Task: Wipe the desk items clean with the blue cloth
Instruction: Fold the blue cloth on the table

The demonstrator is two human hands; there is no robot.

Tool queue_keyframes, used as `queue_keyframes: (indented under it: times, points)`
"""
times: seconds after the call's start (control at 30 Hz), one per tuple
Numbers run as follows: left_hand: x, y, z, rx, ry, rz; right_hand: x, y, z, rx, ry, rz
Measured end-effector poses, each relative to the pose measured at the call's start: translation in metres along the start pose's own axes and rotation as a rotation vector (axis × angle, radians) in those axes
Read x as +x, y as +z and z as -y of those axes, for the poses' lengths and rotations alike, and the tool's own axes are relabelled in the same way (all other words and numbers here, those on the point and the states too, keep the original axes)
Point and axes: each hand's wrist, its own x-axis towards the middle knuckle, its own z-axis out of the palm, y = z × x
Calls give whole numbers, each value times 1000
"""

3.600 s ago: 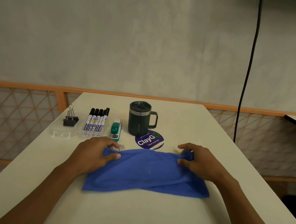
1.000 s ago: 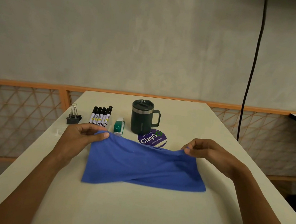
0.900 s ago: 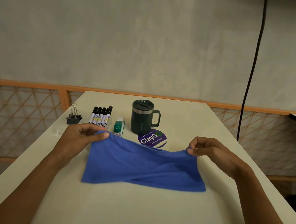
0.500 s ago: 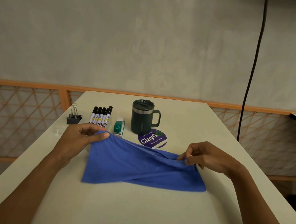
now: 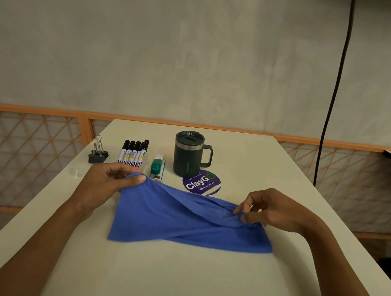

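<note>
Since a moment ago, the right hand [image 5: 272, 211] has dropped from the far right corner of the cloth and slid in toward the middle. The left hand [image 5: 106, 182] has stayed where it was.

The big pale tabletop [image 5: 176, 278] fills the lower half of the frame. The blue cloth [image 5: 182, 221] lies in the middle of it. Its near edge is flat and its upper left corner is lifted. The left fingers [image 5: 138, 179] pinch that corner and hold it up. The right fingers [image 5: 240, 209] pinch a wrinkle low on the right part of the cloth.

Behind the cloth, across the centre of the frame, sit the things to wipe:
- a dark green mug [image 5: 187, 156]
- a round purple sticker [image 5: 201, 182] just in front of the mug
- a row of black markers [image 5: 133, 153] to the left of the mug
- a small green stapler [image 5: 157, 169] between the markers and the mug
- a black clip [image 5: 98, 153] farthest left

I think the person is getting the cloth ready. To do it well, bunch the cloth into a neat pad in one hand. Lift it up high so it does not drag the stapler or the sticker along. Then hold each thing steady with the other hand while rubbing. The mug is tall and may tip, so hold its handle.
</note>
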Motion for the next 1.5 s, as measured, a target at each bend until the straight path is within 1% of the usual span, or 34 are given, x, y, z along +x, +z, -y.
queue_keyframes:
  times: [0.03, 0.17, 0.27, 0.33, 0.43, 0.57, 0.7, 0.8, 0.87, 0.97, 1.07, 1.2, 1.27, 1.37, 1.43, 1.5]
  points:
    - [0, 0, 0, 5, 1, 1, 2, 1, -4, 11, 13, -16]
    - [-1, 1, -2, 10, 1, 2, 9, -3, -16, -51, 2, -193]
    - [-1, 1, -2, 19, 4, 0, 10, -3, -20, -32, -14, -272]
    - [0, 1, -2, 22, 4, -2, 11, -1, -22, -41, -10, -296]
    - [-1, 2, -1, 25, 1, 0, 21, 4, -26, -69, 45, -323]
    - [-1, 2, -2, 22, 6, 0, 40, 14, -32, -131, 136, -420]
    - [0, 2, -3, 30, 3, -9, 49, 17, -29, -114, 142, -447]
    - [-2, 2, -5, 28, 5, -15, 51, 19, -28, 0, 157, -452]
    - [-3, 2, -6, 12, 3, -16, 49, 19, -28, 118, 160, -508]
    - [-3, 3, -8, -13, -12, -44, 41, 14, -23, 388, 122, -594]
    - [-4, 3, -8, -24, -18, -66, 33, 8, -21, 692, 73, -617]
    - [-3, 1, -9, -76, -11, -133, 24, -2, -21, 915, 19, -631]
    - [-2, -2, -12, -138, -13, -176, 20, -10, -19, 985, -14, -658]
    - [0, -5, -19, -235, -15, -208, 16, -19, -11, 993, -47, -680]
    - [3, -8, -24, -265, -26, -192, 13, -23, -3, 985, -56, -683]
    - [1, -12, -30, -292, -40, -113, 9, -28, 6, 959, -63, -691]
